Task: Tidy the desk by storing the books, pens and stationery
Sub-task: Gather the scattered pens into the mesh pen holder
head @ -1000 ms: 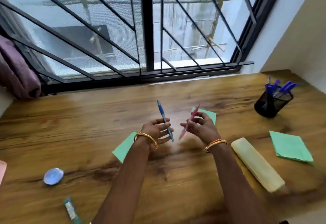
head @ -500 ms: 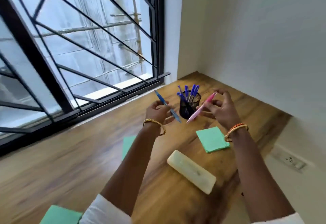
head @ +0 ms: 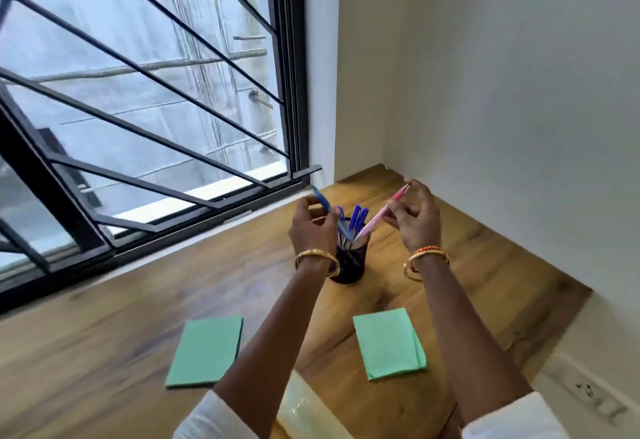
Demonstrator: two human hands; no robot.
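Over the desk [head: 138, 334], both pens' tips meet the holder [head: 349, 262].

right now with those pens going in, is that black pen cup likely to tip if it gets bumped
Probably yes. The cup looks like light mesh, narrow and taller than wide. The blue pens stick out above its rim, leaning, so it may be top-heavy. It stands free on smooth wood, so it might also slide.

We find the pen holder [head: 349, 262] near the desk's [head: 138, 334] far right corner, its mouth crowded with blue pens [head: 356, 219]. Our two hands flank it closely, so side access is blocked. Wall hems the right edge, window frame [head: 194, 217] the far edge. Two green pads [head: 206, 352] lie nearer us, with open wood toward the left edge.
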